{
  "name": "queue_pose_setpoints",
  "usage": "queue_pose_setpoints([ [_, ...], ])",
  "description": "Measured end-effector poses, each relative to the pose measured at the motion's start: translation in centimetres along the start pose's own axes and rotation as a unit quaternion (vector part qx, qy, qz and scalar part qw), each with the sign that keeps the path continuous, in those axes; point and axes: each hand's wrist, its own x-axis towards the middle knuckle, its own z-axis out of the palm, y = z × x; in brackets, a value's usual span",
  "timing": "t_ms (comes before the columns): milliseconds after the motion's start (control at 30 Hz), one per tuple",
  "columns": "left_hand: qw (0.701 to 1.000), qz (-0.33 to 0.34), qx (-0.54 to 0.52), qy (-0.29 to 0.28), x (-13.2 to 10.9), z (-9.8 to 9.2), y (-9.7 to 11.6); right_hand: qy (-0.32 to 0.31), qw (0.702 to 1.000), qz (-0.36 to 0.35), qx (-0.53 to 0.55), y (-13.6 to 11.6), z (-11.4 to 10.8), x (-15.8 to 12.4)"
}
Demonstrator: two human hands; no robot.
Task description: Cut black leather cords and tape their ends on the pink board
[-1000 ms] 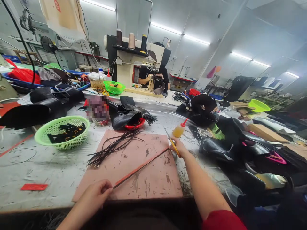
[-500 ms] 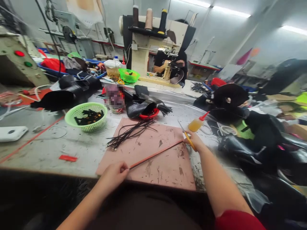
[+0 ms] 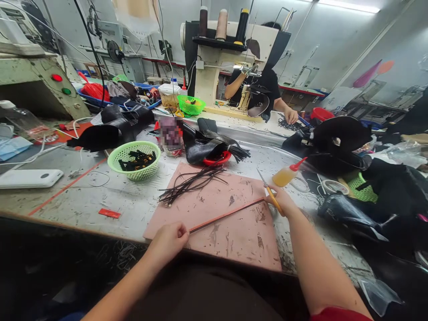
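Note:
My left hand (image 3: 170, 239) is closed in a pinch on the near end of a narrow strip (image 3: 227, 215), reddish on one face and dark along its edge. The strip runs straight across the pink board (image 3: 240, 189). At its far end my right hand (image 3: 286, 201) grips it between the fingers. That same hand also holds yellow-handled scissors (image 3: 275, 200), their blades pointing up and away. Behind the strip, a loose bundle of thin black cords (image 3: 190, 187) lies on the board. A squeeze bottle (image 3: 282, 178) with yellowish liquid and a red tip lies just beyond my right hand.
Left of the board stands a pale green basket (image 3: 112, 161) of small black pieces. A black leather piece (image 3: 200, 149) rests over a red basket (image 3: 230, 158). Black material (image 3: 344, 214) is heaped at right. A co-worker's hand (image 3: 290, 117) is across the table, beside a sewing machine (image 3: 209, 84).
The view has shifted, so the table sits further right in the picture. Both hands keep hold of the strip and scissors. The co-worker's hand now shows on the table beyond the machine.

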Motion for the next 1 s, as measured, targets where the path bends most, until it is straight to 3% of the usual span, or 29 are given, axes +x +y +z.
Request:
queue_pose_setpoints([
  [167, 0.999, -0.005, -0.036, 0.013, -0.3, 0.0, 0.4, 0.008, 0.999, 0.005, -0.035, -0.6, -0.1, -0.3],
  [267, 0.988, -0.013, -0.155, 0.017, 0.1, 0.2, 0.8, 0.030, 0.998, -0.003, -0.058, -1.7, -0.6, 0.6],
  [400, 0.911, -0.083, -0.403, 0.035, 1.5, 0.9, 2.3, 0.072, 0.993, -0.006, -0.097, -4.2, -1.6, 3.2],
  [467, 0.884, -0.098, -0.454, 0.053, 2.2, 1.4, 3.2, 0.084, 0.989, 0.008, -0.121, -5.2, -1.8, 4.3],
  [567, 0.873, -0.091, -0.473, 0.070, 2.7, 2.1, 4.1, 0.083, 0.984, 0.047, -0.152, -5.8, -1.6, 5.1],
  [767, 0.858, -0.097, -0.500, 0.070, 1.6, 3.3, 4.6, 0.034, 0.988, 0.051, -0.140, -4.2, -1.2, 4.2],
  [900, 0.856, -0.103, -0.505, 0.047, 1.0, 3.3, 5.1, 0.043, 0.991, 0.048, -0.114, -2.0, -3.4, 1.6],
  [1000, 0.856, -0.104, -0.504, 0.052, 1.1, 3.3, 5.5, 0.072, 0.989, 0.083, -0.101, 0.4, -5.5, -1.2],
])
